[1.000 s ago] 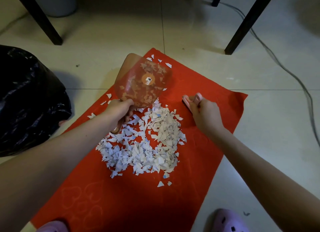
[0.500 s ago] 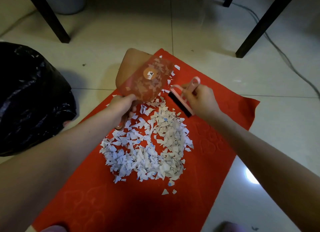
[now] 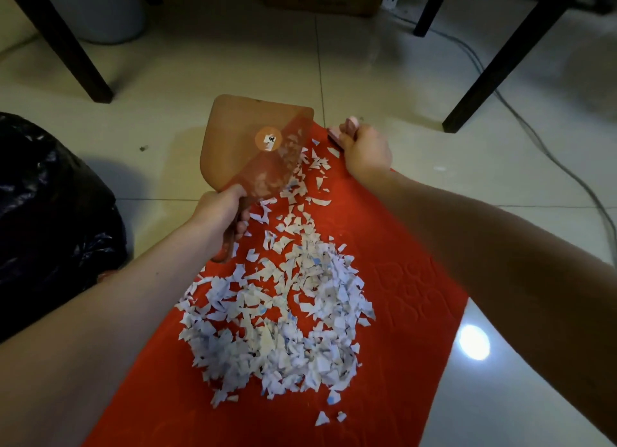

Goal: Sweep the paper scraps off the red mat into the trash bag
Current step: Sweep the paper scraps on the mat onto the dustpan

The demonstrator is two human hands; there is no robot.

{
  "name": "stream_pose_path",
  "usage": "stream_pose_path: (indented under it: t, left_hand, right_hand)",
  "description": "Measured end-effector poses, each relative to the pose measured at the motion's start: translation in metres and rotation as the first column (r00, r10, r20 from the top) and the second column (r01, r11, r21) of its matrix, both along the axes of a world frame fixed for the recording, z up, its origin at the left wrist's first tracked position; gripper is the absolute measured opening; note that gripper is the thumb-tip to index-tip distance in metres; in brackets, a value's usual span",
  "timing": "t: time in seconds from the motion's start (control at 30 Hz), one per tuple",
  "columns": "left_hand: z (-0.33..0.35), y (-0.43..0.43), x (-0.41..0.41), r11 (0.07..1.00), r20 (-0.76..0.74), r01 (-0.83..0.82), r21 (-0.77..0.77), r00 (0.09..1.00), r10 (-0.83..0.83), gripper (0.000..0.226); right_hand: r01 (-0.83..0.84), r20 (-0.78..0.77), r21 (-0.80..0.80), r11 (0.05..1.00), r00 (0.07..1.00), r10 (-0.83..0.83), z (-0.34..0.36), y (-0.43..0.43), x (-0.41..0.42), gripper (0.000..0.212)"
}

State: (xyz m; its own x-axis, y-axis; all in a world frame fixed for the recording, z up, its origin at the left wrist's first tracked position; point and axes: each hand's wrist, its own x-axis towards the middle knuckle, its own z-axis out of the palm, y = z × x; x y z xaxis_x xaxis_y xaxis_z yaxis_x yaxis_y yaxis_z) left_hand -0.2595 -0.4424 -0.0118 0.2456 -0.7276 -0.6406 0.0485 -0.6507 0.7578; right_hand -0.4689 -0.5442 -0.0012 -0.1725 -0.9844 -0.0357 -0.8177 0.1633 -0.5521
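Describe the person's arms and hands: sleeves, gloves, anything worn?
The left forearm and right forearm are bare as far as the picture shows, with no sleeves in view. The left hand and right hand are ungloved. No watch, bracelet or band shows on either wrist, and no ring on the visible fingers. There are no markings or cables.
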Motion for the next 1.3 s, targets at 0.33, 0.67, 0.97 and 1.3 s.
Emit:
stream_pose_path:
  t: [0.33, 0.67, 0.97, 1.3]
  left_hand:
    - [-0.005, 0.001, 0.013, 1.0, 0.01, 0.012, 0.008, 1.0, -0.012, 0.02]
    - [0.007, 0.008, 0.011, 1.0, 0.05, 0.002, 0.017, 0.999, -0.003, 0.018]
    - [0.01, 0.022, 0.013, 1.0, 0.052, 0.015, 0.008, 0.999, -0.015, 0.018]
    - [0.02, 0.038, 0.02, 1.0, 0.078, 0.004, 0.029, 0.997, -0.006, 0.017]
  right_hand:
    - [-0.416, 0.161, 0.157, 0.896, 0.906, 0.392, 0.016, 0.036, -0.004, 0.023]
    - [-0.187, 0.078, -0.051, 0.981, 0.979, 0.191, 0.011, 0.017, -0.01, 0.028]
    - [-0.495, 0.003, 0.169, 0.852, 0.865, 0.502, 0.006, 0.058, 0.012, 0.029]
    - [-0.476, 0.084, 0.027, 0.879, 0.877, 0.473, 0.038, 0.075, -0.024, 0.023]
